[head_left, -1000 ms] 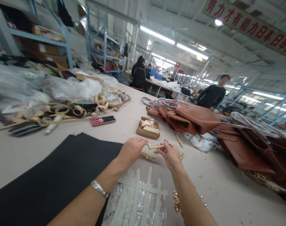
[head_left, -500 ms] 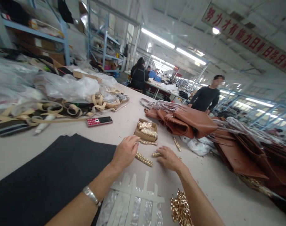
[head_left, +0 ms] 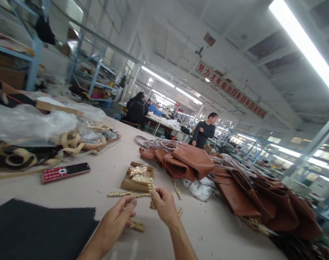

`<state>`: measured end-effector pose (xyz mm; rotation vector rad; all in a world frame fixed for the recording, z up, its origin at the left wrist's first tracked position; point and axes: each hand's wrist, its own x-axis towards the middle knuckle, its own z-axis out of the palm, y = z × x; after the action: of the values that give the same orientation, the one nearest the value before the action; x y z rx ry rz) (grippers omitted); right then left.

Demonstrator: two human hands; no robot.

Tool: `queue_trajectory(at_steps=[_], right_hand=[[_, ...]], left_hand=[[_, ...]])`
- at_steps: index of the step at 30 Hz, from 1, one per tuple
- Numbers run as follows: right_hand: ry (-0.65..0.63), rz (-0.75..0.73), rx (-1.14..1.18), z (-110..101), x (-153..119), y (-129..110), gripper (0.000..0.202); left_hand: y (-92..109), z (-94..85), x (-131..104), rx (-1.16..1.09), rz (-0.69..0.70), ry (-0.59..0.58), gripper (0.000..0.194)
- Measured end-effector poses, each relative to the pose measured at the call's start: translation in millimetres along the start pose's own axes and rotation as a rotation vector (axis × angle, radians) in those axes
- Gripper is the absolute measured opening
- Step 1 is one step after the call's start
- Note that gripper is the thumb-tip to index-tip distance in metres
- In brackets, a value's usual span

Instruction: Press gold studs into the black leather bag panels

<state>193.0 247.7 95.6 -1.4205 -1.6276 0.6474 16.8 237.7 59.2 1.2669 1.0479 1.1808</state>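
My right hand (head_left: 164, 206) is closed around a short length of gold chain (head_left: 150, 186), which sticks up and down past the fingers. To its left is my left hand (head_left: 115, 222), its fingers curled together; whatever they may hold is hidden. Another gold chain piece (head_left: 137, 225) lies by the left fingers. Just beyond both hands stretches a longer gold chain strip (head_left: 118, 194) on the table. Behind it stands a small open cardboard box (head_left: 128, 183) with bundled gold chain inside.
A red-and-black phone (head_left: 65, 172) and black sheet material (head_left: 42, 231) lie left. Plastic wrap (head_left: 42, 124) and tan strips pile up farther back. Brown leather bags (head_left: 191, 159) cover the right side, near another short chain piece (head_left: 177, 190). A person (head_left: 204, 131) stands beyond.
My right hand has lifted a gold chain piece and moved nearer my left hand. The left fingers have curled inward. The view has tilted up and turned right.
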Motion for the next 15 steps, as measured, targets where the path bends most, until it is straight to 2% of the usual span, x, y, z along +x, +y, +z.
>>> queue_trajectory(at_steps=[3, 6, 9, 15], right_hand=[[0.063, 0.003, 0.317, 33.6, -20.9, -26.1, 0.036], [0.086, 0.0, 0.351, 62.5, -41.6, -35.7, 0.039], [0.131, 0.023, 0.338, 77.8, -55.6, -30.8, 0.042], [0.236, 0.008, 0.265, 88.5, -64.0, -9.6, 0.045]], left_hand=[[5.6, 2.2, -4.1, -0.123, -0.054, 0.002, 0.061], [8.0, 0.8, -9.9, -0.078, 0.004, 0.051, 0.051], [3.6, 1.7, -15.6, 0.025, 0.06, 0.132, 0.04], [-9.1, 13.6, -22.7, 0.097, 0.138, 0.193, 0.028]])
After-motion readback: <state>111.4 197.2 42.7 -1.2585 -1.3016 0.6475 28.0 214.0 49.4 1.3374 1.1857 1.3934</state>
